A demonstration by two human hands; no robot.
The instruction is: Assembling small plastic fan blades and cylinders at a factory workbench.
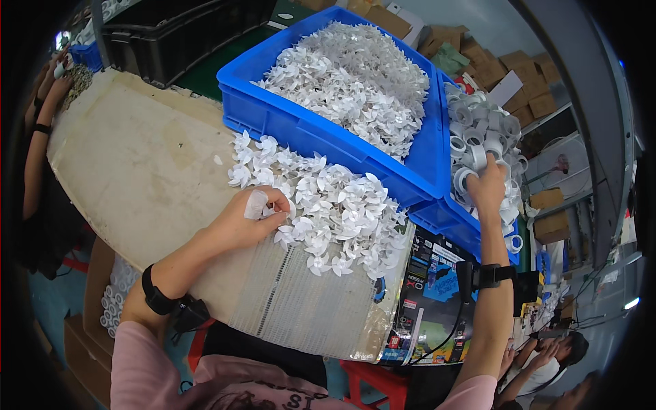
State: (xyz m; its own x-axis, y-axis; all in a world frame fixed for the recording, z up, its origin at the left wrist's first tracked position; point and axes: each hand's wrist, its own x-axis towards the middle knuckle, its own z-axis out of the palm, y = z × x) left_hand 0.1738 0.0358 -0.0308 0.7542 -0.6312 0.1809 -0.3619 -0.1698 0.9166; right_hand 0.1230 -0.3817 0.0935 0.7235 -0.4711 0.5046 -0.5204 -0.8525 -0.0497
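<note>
My left hand [254, 217] is closed at the near left edge of a pile of white bladed plastic pieces [335, 212], shaped like small fan wheels. A whitish translucent plastic piece [255, 203] shows in its curled fingers; its full shape is hidden. To the right, my right hand [488, 186] reaches into a blue bin [447, 213] of white plastic rings [471, 158]. Its fingertips touch rings and are partly hidden among them, so I cannot tell whether one is gripped. Both forearms wear black straps.
A large blue crate [294, 126] heaped with more bladed pieces stands behind the pile. At the far left is a black crate [157, 41]. A ribbed clear mat [301, 301] and printed sheet [434, 294] cover the near table. Left below, a cardboard box [99, 287] holds white rings. Other people sit at both sides.
</note>
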